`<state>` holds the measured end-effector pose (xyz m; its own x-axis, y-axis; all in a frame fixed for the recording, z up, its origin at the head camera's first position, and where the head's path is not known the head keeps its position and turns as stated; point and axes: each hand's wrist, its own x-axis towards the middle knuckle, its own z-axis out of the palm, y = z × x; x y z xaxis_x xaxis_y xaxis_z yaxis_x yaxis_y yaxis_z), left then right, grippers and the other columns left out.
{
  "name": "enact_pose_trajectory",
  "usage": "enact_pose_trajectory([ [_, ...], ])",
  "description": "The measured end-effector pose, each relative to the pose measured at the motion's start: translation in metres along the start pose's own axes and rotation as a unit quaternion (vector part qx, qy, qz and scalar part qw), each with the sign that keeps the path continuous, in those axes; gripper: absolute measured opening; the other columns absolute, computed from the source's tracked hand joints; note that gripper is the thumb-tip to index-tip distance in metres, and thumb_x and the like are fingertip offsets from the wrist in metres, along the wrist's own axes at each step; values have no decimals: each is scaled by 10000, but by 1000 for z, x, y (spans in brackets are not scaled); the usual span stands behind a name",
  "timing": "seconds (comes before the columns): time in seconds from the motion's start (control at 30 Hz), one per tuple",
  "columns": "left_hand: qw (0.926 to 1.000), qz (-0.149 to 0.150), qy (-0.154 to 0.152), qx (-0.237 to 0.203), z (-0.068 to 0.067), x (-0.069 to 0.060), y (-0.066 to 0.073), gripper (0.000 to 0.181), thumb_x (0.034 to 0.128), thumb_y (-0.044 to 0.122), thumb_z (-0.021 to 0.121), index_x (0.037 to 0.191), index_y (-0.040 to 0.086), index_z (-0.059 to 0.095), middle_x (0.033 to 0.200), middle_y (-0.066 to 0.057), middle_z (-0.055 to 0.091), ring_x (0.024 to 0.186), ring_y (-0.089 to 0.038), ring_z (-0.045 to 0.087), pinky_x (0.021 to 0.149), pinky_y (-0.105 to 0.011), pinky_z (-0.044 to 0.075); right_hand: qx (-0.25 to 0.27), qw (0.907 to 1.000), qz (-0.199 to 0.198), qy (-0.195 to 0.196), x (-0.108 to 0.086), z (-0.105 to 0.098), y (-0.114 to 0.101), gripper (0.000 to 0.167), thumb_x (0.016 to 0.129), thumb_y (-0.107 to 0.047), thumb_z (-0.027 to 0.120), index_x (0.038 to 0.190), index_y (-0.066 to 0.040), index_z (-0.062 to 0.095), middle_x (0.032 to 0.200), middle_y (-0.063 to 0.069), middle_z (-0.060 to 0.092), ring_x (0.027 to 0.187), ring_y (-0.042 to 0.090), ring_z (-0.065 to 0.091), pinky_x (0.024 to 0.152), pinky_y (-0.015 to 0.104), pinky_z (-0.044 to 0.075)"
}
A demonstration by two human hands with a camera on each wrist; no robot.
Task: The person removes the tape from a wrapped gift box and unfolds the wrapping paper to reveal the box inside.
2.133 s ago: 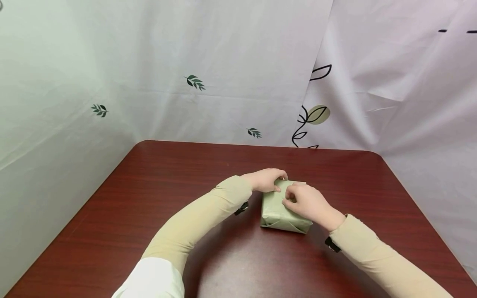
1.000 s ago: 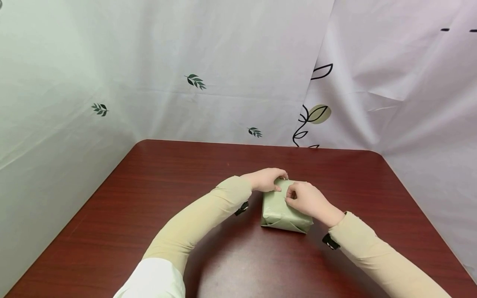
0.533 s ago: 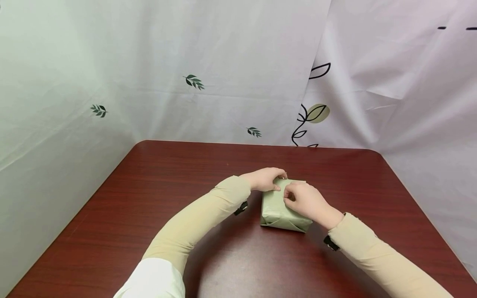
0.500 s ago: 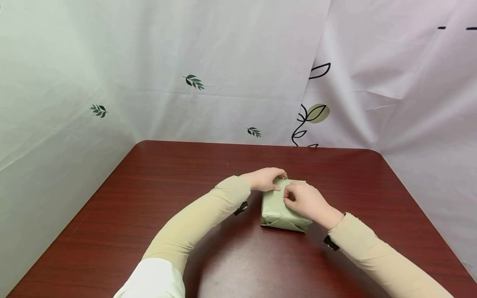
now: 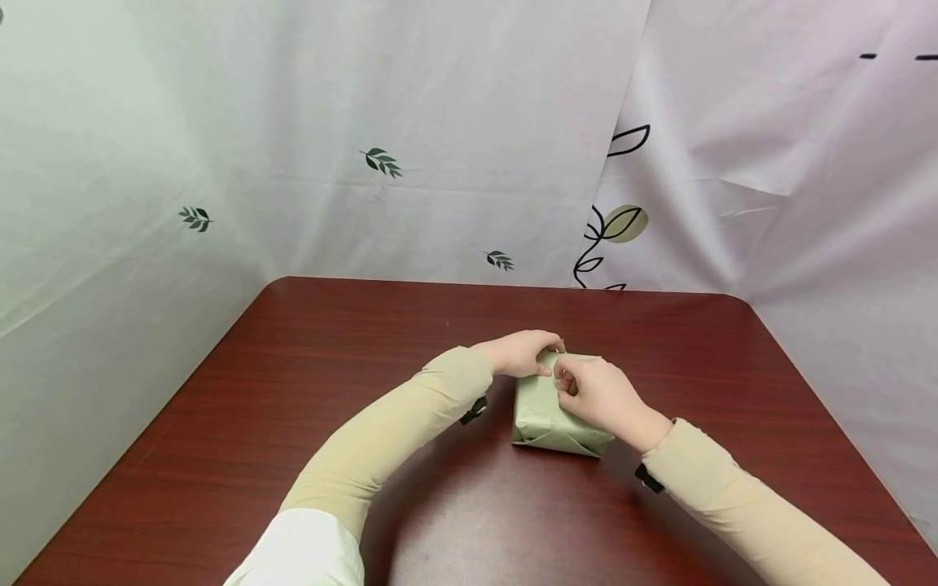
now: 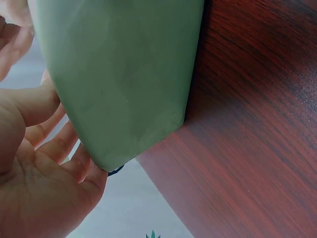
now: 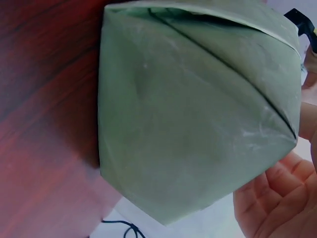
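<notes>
Since half a second ago, we see the fingertips of the right hand [image 5: 607, 399] shifted slightly toward the far left, with thumb and forefinger spread a little wider; the left hand [image 5: 515, 355] and the green package [image 5: 544, 408] look unmoved. We find the package lying flat on the table [image 5: 410, 325], right of centre, its folded paper end facing near. Our left hand grips its far left corner, half spread, thumb on top and fingers at the far edge. Our right hand lies over the top from the right, fingers bent, thumb and forefinger apart; we cannot tell whether it pinches anything thin. We wear cream sleeves [image 5: 388, 431], with a black strap [image 5: 475, 409] at each wrist. Beyond the table we see white cloth [image 5: 469, 98] printed with dark leaves [image 5: 381, 162].
</notes>
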<state>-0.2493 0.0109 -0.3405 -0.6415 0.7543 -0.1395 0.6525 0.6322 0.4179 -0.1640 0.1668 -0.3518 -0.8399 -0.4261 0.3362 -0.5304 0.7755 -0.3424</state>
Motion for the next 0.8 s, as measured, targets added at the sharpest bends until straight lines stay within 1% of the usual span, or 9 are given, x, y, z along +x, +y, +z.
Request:
enact_pose_trajectory([
  [0.13, 10000, 13, 1, 34, 0, 0, 0, 370, 901, 139, 644, 1254, 76, 554, 1268, -51, 581, 1165, -150, 526, 982, -252, 403, 310, 9989, 353, -14, 0, -1, 2, 178, 686, 23, 603, 817, -98, 591, 647, -72, 584, 600, 32, 522, 569, 217, 419],
  [0.2, 10000, 15, 5, 43, 1, 1, 0, 376, 902, 142, 643, 1259, 71, 551, 1272, -54, 580, 1177, -152, 524, 995, -254, 398, 457, 9971, 600, -30, 1, 0, 3, 175, 685, 11, 598, 824, -95, 593, 645, -62, 586, 593, 33, 515, 567, 206, 414],
  [0.4, 10000, 57, 45, 26, 2, 2, -1, 376, 902, 138, 642, 1258, 60, 550, 1277, -60, 581, 1196, -158, 521, 1012, -252, 392, 1062, 9868, 1212, -137, 1, -3, 7, 146, 701, -23, 603, 835, -78, 588, 667, -6, 608, 605, 63, 525, 563, 206, 411],
  [0.63, 10000, 67, 41, 33, 2, 1, 0, 379, 904, 141, 638, 1263, 59, 547, 1288, -65, 573, 1205, -163, 518, 1010, -254, 394, 1243, 9813, 1466, -68, 1, -5, 7, 125, 686, -18, 598, 796, -71, 572, 653, -11, 608, 586, 81, 521, 541, 218, 404],
  [0.8, 9999, 84, 30, 77, 1, 0, 0, 379, 906, 140, 637, 1264, 54, 548, 1292, -70, 571, 1210, -167, 515, 1018, -258, 389, 1505, 9749, 1641, -79, 0, -5, 9, 113, 697, -21, 612, 785, -67, 557, 664, 0, 614, 607, 97, 534, 549, 217, 408],
])
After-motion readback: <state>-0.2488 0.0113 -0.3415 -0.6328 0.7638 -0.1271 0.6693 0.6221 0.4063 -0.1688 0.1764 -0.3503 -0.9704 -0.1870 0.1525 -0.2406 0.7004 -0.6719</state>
